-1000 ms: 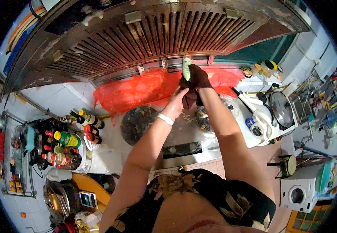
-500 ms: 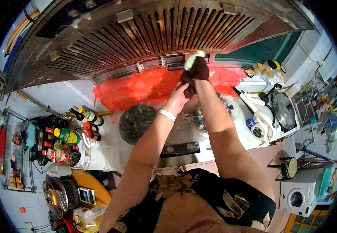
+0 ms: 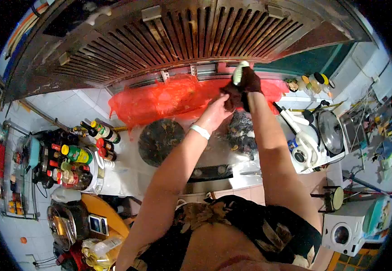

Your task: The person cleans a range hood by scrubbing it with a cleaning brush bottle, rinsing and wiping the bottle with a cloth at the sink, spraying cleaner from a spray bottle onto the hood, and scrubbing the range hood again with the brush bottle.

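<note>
My left hand, with a white band at the wrist, pinches the lower edge of a dark brown cloth. The cloth covers my right hand, whose fingers are mostly hidden; whether it is wrapped round or worn like a glove I cannot tell. A pale green piece shows at the top of the bundle, its kind unclear. Both hands are close together above the stove, just below the range hood. Crumpled red plastic sheeting lies behind them along the wall.
Dark round burner areas mark the stove top. Sauce bottles crowd the left counter. A white handheld appliance and a glass pot lid are at the right. Jars stand on the sill. A washing machine is at lower right.
Both hands have moved a little to the right in view with the brown cloth. The left hand still grips its lower edge.
</note>
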Tool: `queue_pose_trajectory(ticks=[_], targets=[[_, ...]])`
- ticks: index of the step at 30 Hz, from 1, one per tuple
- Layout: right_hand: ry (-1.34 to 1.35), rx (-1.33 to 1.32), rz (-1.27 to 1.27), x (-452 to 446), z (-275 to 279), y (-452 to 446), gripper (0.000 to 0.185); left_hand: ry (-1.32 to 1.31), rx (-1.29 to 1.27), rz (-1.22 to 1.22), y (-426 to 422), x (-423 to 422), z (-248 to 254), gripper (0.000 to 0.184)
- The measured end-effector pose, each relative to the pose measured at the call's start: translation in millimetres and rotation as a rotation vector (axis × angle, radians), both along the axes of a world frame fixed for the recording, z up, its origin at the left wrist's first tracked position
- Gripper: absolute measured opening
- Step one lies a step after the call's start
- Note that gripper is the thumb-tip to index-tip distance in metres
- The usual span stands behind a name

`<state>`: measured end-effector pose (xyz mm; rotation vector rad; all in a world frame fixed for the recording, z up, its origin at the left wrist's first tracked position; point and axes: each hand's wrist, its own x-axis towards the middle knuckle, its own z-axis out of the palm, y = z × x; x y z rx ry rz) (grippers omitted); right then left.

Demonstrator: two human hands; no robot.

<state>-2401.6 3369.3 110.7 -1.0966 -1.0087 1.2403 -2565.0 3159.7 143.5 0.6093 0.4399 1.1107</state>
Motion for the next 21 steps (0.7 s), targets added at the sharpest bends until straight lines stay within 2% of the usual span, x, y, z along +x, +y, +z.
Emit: queue_pose_trajectory(ticks=[2,4,5,6,9,10,12,13,14,17,18,19,20,21], targets=[[-0.479,0.079,-0.122,14.2,7.8,5.3,0.024,-0.048,-0.012,-0.007,4.0,11.8,2.7,0.025],[-1.102,0.051,-0.201,22.0,15.0,5.9,0.025,-0.078,-0.036,-0.017,11.0,21.3,2.8,0.022],[-0.975,0.182,-0.116,23.9,6.8,7.0,0.024,-0.107,-0.063,-0.022,14.4,25.6,0.9,0.020],[-0.680,0.220,-0.172,11.7,-1.0,6.7,0.022,-0.138,0.000,-0.048,16.0,24.3,-2.3,0.020],[-1.382,0.369,-0.144,-31.6,44.3,-34.1,0.021,-0.076,-0.028,0.072,14.0,10.4,-15.4,0.029],[-1.192,0.305,-0.125,-47.8,38.0,-31.8,0.022,-0.077,-0.042,0.088,15.3,2.7,-25.9,0.030],[-1.253,0.315,-0.070,-73.5,43.5,-39.4,0.022,-0.062,-0.047,0.126,8.6,-9.4,-22.1,0.031],[-1.506,0.389,-0.030,-81.9,53.7,-48.6,0.022,-0.049,-0.054,0.165,7.4,-13.3,-22.7,0.031],[-1.451,0.383,-0.123,-87.3,44.7,-44.3,0.022,-0.083,-0.066,0.162,9.8,-15.7,-25.6,0.032],[-1.360,0.404,-0.125,-63.5,27.4,-33.0,0.021,-0.137,-0.059,0.103,11.3,-9.0,-24.5,0.032],[-1.407,0.369,-0.089,-49.5,31.2,-32.2,0.022,-0.137,-0.089,0.072,12.2,-3.1,-22.6,0.031],[-1.566,0.377,-0.133,-37.0,37.5,-38.6,0.020,-0.137,-0.118,0.041,14.0,3.9,-21.4,0.030],[-1.209,0.317,-0.156,-23.7,33.1,-32.4,0.019,-0.150,-0.089,0.010,14.1,10.1,-18.8,0.030],[-1.033,0.282,-0.161,-13.5,26.8,-25.8,0.019,-0.174,-0.079,-0.024,15.0,16.2,-16.8,0.031]])
